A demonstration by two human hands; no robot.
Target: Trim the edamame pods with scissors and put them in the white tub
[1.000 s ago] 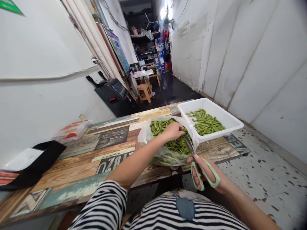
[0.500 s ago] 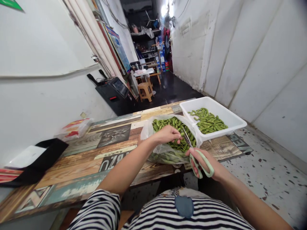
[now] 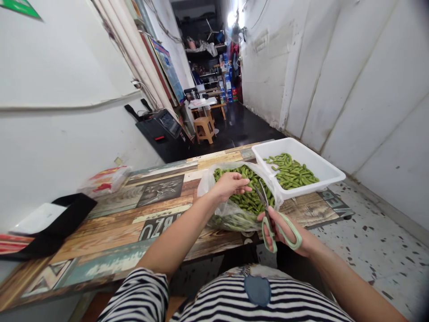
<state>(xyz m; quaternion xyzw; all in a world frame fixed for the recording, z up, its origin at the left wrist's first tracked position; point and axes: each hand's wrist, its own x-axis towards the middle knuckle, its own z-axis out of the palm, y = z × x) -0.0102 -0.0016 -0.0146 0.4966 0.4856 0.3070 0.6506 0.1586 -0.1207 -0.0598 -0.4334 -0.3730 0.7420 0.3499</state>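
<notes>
My right hand (image 3: 279, 228) grips a pair of scissors (image 3: 264, 205) with pale green handles. Their blades are spread and point up over the bag. My left hand (image 3: 233, 184) hovers above the bag, just left of the blade tips, its fingers loosely extended and slightly apart; no pod shows between them. Beneath both hands, a clear plastic bag (image 3: 205, 181) lies wide open, full of green edamame pods (image 3: 248, 203). Beside it on the right, a white plastic tray (image 3: 323, 172) holds more pods (image 3: 296, 174) in a loose heap.
The patchwork wood-print table (image 3: 134, 214) runs off to the left, with a red-and-clear plastic package (image 3: 105, 181) and a black holder (image 3: 78, 208) against the wall. Beyond stand a black machine (image 3: 161, 132) and a brown stool (image 3: 204, 129). White panels line the right side.
A pod was between my left fingers near the blades; it no longer shows there. My left hand has drawn slightly left, and the scissors have opened wider.
</notes>
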